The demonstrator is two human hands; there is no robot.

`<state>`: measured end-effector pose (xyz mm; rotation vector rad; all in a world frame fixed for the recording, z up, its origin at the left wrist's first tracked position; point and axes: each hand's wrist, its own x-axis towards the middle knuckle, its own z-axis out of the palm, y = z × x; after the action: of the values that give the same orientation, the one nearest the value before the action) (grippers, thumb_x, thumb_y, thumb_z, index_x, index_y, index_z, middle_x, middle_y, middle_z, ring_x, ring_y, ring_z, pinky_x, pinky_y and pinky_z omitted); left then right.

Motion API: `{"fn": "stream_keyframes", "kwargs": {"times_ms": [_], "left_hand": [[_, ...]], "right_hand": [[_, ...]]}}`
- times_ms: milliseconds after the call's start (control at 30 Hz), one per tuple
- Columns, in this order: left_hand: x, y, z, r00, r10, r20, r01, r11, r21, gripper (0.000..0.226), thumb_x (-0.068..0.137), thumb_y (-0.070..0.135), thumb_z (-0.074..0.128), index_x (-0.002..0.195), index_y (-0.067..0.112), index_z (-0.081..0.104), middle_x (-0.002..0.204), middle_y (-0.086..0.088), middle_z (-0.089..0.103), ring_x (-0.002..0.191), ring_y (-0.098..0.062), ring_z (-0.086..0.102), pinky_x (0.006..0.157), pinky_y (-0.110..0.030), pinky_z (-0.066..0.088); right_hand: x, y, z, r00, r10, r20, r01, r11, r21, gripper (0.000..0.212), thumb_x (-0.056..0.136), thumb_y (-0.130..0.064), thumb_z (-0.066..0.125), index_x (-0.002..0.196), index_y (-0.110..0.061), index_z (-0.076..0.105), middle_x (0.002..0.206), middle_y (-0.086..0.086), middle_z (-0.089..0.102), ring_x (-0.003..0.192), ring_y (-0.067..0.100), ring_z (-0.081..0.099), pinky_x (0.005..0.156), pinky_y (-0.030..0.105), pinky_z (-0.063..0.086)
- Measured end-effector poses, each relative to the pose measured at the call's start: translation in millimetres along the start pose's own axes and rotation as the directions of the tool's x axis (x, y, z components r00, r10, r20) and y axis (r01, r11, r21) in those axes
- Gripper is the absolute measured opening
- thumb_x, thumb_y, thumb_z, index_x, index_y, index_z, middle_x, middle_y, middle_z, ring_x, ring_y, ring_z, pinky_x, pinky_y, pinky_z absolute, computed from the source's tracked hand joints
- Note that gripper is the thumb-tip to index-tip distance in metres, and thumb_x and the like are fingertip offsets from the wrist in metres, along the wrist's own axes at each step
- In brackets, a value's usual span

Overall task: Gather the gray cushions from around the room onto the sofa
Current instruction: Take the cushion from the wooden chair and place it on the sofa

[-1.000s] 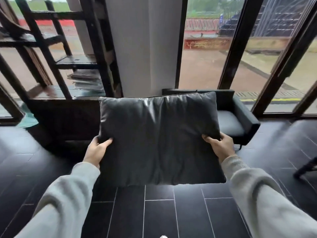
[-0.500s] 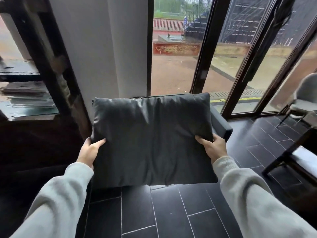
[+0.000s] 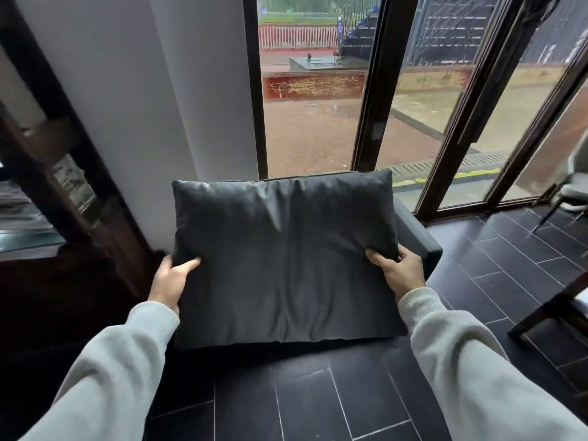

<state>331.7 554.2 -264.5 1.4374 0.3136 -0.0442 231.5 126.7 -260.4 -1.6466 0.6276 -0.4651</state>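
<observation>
A large dark gray cushion (image 3: 286, 259) fills the middle of the view, held up flat in front of me. My left hand (image 3: 170, 281) grips its left edge with the thumb on the front face. My right hand (image 3: 397, 270) grips its right edge, fingers curled over the fabric. Behind the cushion stands a dark gray sofa chair (image 3: 420, 240); only its right armrest shows, the seat being hidden by the cushion.
A white pillar (image 3: 165, 106) rises behind the sofa chair, with tall glass doors (image 3: 413, 106) to its right. A dark wooden shelf frame (image 3: 63, 173) stands at the left. A chair (image 3: 569, 195) and a dark table leg (image 3: 550, 310) sit at the right on black floor tiles.
I have moved closer to the sofa chair with the cushion held in both hands. The view has swung right, so the shelf has slid out to the left and the cushion hides the seat.
</observation>
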Motion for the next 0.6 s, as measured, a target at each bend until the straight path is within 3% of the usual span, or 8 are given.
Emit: {"fn": "stream_keyframes", "kwargs": {"times_ms": [133, 267, 367, 600], "left_hand": [[36.7, 1.9, 52.0, 0.999, -0.016, -0.042, 0.016, 1.000, 0.010, 0.035, 0.076, 0.027, 0.080, 0.109, 0.028, 0.072, 0.100, 0.001, 0.082, 0.091, -0.021, 0.079, 0.078, -0.039, 0.061], [73.4, 0.6, 94.6, 0.995, -0.026, -0.100, 0.027, 1.000, 0.005, 0.040, 0.072, 0.028, 0.082, 0.111, 0.027, 0.073, 0.102, 0.001, 0.081, 0.100, -0.025, 0.076, 0.086, -0.044, 0.061], [99.8, -2.4, 116.5, 0.992, -0.033, -0.120, 0.033, 0.999, 0.003, 0.043, 0.072, 0.029, 0.082, 0.114, 0.025, 0.073, 0.109, -0.002, 0.080, 0.105, -0.027, 0.074, 0.096, -0.049, 0.058], [173.5, -9.3, 146.0, 0.989, -0.069, -0.130, 0.069, 0.998, 0.001, 0.047, 0.067, 0.031, 0.084, 0.112, 0.027, 0.073, 0.109, 0.001, 0.081, 0.105, -0.026, 0.076, 0.096, -0.050, 0.058]], "right_hand": [[75.7, -2.9, 2.1, 0.999, -0.014, 0.040, 0.014, 1.000, 0.018, 0.018, 0.077, -0.022, 0.094, 0.088, -0.020, 0.080, 0.086, -0.003, 0.080, 0.079, 0.013, 0.071, 0.091, 0.046, 0.061], [145.5, -5.9, 8.8, 0.996, -0.017, 0.084, 0.016, 1.000, 0.011, 0.017, 0.079, -0.020, 0.092, 0.090, -0.021, 0.080, 0.094, 0.002, 0.082, 0.095, 0.026, 0.076, 0.096, 0.049, 0.060], [187.9, -5.1, 16.7, 0.995, -0.009, 0.102, 0.008, 1.000, 0.008, 0.019, 0.078, -0.021, 0.092, 0.092, -0.017, 0.080, 0.096, 0.006, 0.082, 0.095, 0.024, 0.075, 0.097, 0.052, 0.059], [267.4, 5.0, 57.4, 0.993, 0.036, 0.114, -0.035, 0.999, -0.010, 0.019, 0.077, -0.023, 0.093, 0.090, -0.016, 0.080, 0.095, 0.007, 0.082, 0.100, 0.032, 0.076, 0.097, 0.053, 0.059]]}}
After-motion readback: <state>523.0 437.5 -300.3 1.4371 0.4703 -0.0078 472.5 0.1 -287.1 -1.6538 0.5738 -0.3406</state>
